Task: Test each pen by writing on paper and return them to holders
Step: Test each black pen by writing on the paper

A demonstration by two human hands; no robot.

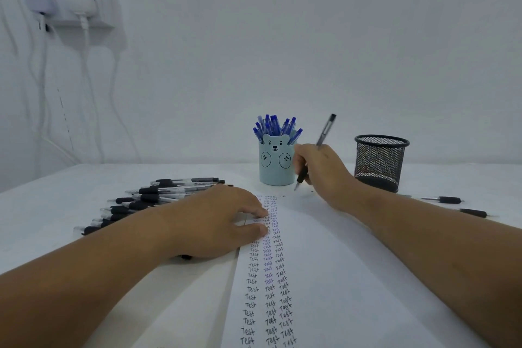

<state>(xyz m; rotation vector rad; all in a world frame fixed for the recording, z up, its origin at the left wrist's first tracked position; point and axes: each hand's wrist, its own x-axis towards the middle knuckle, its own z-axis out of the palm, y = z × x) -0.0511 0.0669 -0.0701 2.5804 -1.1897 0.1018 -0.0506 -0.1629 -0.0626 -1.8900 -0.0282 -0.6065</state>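
The white paper sheet (324, 277) with columns of "Test" is pressed flat by the left hand (223, 220) with straight fingers, and further away a black-grip pen (315, 154) is pinched by the right hand (322, 172) above its top edge, where the light blue bear-shaped holder (276, 164) could be knocked by a careless stroke

Bear cup (275, 167) left of mesh holder (380, 162), behind paper (339, 277).

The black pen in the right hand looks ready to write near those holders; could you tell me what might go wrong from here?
1. The right hand works close beside the bear holder full of blue pens; a wide stroke might nudge it.
2. The left hand rests beside the loose pile of black pens, which could roll if bumped.
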